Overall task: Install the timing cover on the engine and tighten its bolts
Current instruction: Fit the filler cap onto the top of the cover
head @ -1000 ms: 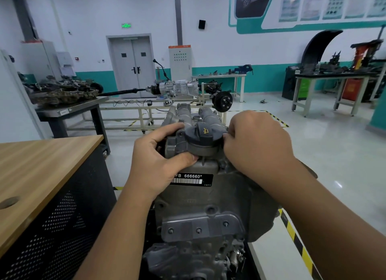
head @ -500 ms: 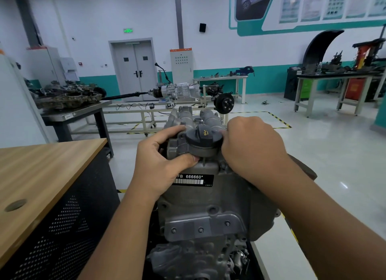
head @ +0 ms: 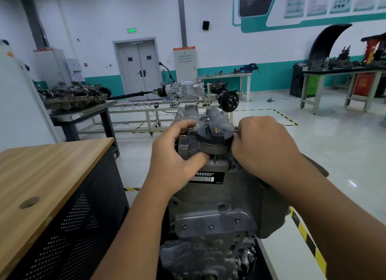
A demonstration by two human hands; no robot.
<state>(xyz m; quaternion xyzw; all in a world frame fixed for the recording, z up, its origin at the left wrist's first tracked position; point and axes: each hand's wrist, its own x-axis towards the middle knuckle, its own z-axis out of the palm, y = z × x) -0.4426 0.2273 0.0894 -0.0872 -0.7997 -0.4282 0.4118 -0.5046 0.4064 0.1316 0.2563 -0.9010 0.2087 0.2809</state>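
Timing cover [head: 211, 198]: grey cast metal, set against the near end of the engine [head: 196, 114], facing the camera; it bears a black label [head: 206, 177] with white digits and a barcode.
Timing cover bolts: several small bolt heads show on the raised bracket [head: 211, 224] across the lower cover; how tight they are cannot be told.
Oil filler cap [head: 215, 132]: black, with a yellow oil-can mark, sitting on the neck at the top of the cover, between the two hands.
Left hand [head: 173, 160]: curled round the top left corner of the cover, forefinger over the upper edge and thumb pressed on the front just under the filler neck.
Right hand [head: 263, 146]: fingers curled at the top right corner of the cover, just beside the cap; what the fingertips pinch is hidden behind the knuckles.
Engine: valve cover runs away from the camera; lower parts are in shadow below the bracket.
Workbench [head: 41, 171]: wooden top over black perforated panels, left of the engine; a round plug [head: 29, 202] sits flush in the top near its front edge.
Steel table [head: 83, 112]: further back on the left, holding a dark, dirty casting [head: 73, 98].
Frame stand [head: 146, 108]: behind the engine, carrying a gearbox [head: 179, 89] with a shaft.
Floor: yellow-and-black tape [head: 307, 236] runs at the right.
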